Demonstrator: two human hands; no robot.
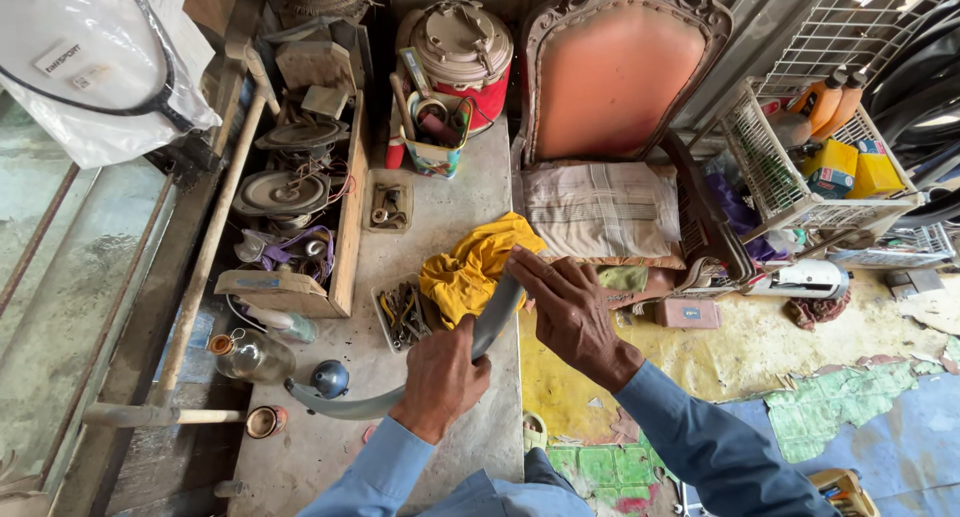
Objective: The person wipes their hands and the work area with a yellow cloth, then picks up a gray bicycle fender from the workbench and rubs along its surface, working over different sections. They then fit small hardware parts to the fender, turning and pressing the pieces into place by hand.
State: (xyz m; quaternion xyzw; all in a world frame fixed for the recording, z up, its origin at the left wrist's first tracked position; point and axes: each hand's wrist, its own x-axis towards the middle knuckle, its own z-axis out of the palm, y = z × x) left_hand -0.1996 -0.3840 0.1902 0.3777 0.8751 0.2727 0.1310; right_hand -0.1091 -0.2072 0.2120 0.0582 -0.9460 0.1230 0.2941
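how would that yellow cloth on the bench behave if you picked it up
The yellow cloth lies crumpled in soft folds, so it is probably floppy and would drape and sag. It looks thin, so likely light. The right hand presses its edge against the curved grey strip held by the left hand, so it may drag.

Middle of the curved grey strip (350,405) covered by the left hand (440,377); upper end lost beneath the right hand (570,312) and yellow cloth (470,267). Racket in a plastic bag (90,67) cropped at the top-left corner. Contents of the small tray (403,315) too small to identify.
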